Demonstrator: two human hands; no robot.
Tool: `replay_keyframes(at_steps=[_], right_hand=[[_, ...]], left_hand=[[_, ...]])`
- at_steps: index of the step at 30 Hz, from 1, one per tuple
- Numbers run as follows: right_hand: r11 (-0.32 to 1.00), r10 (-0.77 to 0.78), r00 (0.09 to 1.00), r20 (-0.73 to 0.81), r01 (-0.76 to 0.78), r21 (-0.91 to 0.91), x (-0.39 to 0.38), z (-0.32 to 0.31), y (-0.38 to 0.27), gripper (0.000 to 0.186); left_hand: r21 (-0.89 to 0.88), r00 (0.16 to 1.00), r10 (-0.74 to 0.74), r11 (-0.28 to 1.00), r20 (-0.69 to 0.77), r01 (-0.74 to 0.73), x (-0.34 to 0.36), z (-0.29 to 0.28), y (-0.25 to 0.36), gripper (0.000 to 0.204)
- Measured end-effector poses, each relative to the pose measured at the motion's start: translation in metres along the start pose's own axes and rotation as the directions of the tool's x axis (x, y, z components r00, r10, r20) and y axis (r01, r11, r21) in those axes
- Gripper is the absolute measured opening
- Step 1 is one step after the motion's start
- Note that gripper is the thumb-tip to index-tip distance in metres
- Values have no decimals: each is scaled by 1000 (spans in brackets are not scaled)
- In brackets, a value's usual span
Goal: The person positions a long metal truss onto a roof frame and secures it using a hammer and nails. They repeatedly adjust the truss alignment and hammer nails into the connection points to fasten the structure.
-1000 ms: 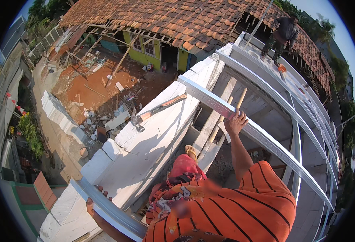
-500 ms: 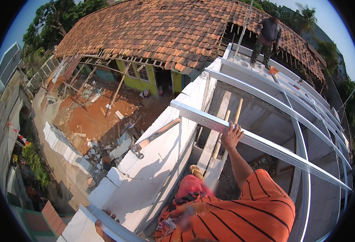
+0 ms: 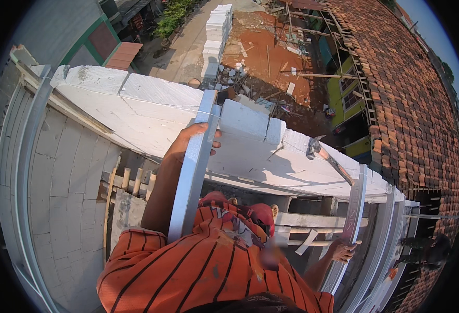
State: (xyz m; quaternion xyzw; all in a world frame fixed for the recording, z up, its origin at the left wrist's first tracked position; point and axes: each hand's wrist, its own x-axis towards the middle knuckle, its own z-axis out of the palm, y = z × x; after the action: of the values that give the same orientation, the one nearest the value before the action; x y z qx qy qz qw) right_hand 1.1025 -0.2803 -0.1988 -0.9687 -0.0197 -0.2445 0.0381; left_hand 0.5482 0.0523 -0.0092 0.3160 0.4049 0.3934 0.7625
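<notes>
My left hand [image 3: 192, 140] is wrapped round a silvery metal roof beam [image 3: 190, 180], thumb on the near side and fingertips showing past the far edge. The beam's far end rests on top of the white block wall [image 3: 159, 99]. At the lower right my right hand [image 3: 342, 251] grips a second metal beam [image 3: 355, 206], which has a patterned side and also ends on the wall. Between the two beams a claw hammer [image 3: 329, 157] lies on the wall top, its head toward the outer edge.
Another metal beam [image 3: 28, 146] stands at the left, and further beams [image 3: 383, 237] run at the right. Below me are wooden planks [image 3: 320, 221]. Beyond the wall lie rubble and a stack of white blocks [image 3: 217, 31]. A tiled roof [image 3: 412, 99] rises at the right.
My view has swung to the left, so the hammer and tiled roof now appear further right. My left hand and its beam have come into the middle; both hands stay on their beams.
</notes>
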Motion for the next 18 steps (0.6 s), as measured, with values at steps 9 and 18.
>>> replay_keyframes(at_steps=[9, 18], right_hand=[[999, -22, 997, -73, 18, -43, 11, 23, 5, 61], [998, -57, 982, -179, 60, 15, 9, 32, 7, 67]], left_hand=[[25, 996, -7, 1000, -92, 9, -4, 13, 4, 66], [7, 993, 0, 1000, -118, 1, -4, 12, 3, 66]])
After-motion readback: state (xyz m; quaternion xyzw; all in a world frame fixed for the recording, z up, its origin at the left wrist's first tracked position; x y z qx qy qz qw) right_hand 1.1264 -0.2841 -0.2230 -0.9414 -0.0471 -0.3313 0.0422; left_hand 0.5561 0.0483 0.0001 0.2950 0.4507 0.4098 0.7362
